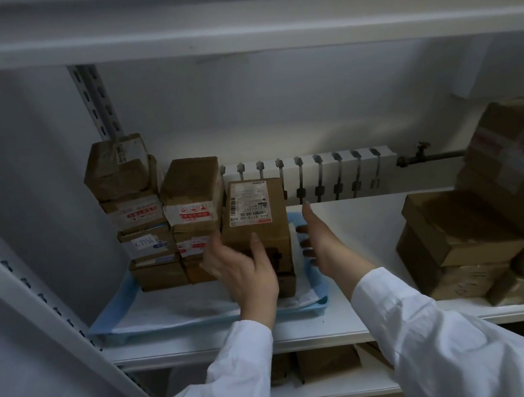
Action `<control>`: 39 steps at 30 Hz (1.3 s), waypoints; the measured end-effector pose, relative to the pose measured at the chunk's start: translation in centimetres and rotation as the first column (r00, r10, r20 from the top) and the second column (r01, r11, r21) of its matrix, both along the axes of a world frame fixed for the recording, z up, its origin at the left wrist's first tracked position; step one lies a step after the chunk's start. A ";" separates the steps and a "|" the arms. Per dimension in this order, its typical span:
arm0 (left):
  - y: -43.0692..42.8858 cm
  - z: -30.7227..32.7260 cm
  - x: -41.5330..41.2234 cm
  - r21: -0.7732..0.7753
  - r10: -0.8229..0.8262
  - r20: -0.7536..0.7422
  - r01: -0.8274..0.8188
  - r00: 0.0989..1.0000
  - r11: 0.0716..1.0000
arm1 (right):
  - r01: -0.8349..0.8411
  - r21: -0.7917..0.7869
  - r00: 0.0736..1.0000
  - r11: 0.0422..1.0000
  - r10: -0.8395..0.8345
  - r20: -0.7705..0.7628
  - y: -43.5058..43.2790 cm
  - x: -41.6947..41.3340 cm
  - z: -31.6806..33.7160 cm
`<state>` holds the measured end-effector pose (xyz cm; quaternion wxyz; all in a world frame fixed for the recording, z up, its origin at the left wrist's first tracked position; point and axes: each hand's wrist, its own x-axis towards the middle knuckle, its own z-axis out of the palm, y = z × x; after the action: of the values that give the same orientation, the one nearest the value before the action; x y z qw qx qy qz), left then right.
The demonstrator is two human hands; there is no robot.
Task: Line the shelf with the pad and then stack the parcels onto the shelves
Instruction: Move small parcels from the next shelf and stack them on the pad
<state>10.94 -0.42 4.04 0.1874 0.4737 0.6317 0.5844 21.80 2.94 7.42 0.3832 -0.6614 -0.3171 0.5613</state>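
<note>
Grips the labelled parcel (255, 219) with the left hand (240, 270), upright over the blue pad (168, 309) lining the shelf (355, 323), just beside the stacked parcels (141, 212). Holds the right hand (320, 240) open, fingers (309, 217) straight, near the parcel's right side

The white shelf (375, 226) in front of me carries a blue-edged pad (175, 308) at its left, with parcels (141, 215) stacked on it. At the right, bigger boxes (461, 237) sit straight on the shelf.
</note>
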 end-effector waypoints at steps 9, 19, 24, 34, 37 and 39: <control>-1.0 3.0 4.7 0.141 -0.328 -0.331 0.390 0.885 0.910 | 0.127 0.277 0.981 0.952 -0.163 0.110 -1.0 3.5 1.6; -0.6 1.6 13.5 -0.264 -0.601 0.290 0.666 0.745 0.698 | 0.149 0.454 0.921 0.878 -0.291 0.260 -4.7 11.2 1.6; -0.9 0.6 18.2 -0.408 -0.708 0.277 0.747 0.649 0.525 | 0.216 0.460 0.813 0.861 -0.419 0.403 -5.7 16.4 0.5; -0.4 -1.0 25.1 -0.497 -0.550 0.470 0.722 0.690 0.481 | 0.220 0.255 0.686 0.942 -0.335 0.646 -7.1 24.7 0.5; -0.1 -1.5 26.6 -0.469 -0.505 0.567 0.759 0.651 0.452 | 0.216 0.208 0.727 0.954 -0.299 0.618 -7.1 26.0 0.1; 0.0 -1.7 27.2 -0.480 -0.478 0.589 0.758 0.651 0.441 | 0.211 0.197 0.749 0.958 -0.287 0.597 -7.1 26.4 0.0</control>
<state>38.17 -0.46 2.34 0.6688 0.4486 0.5297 0.2662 48.18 -4.13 7.43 0.3673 -0.8214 -0.3663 0.2373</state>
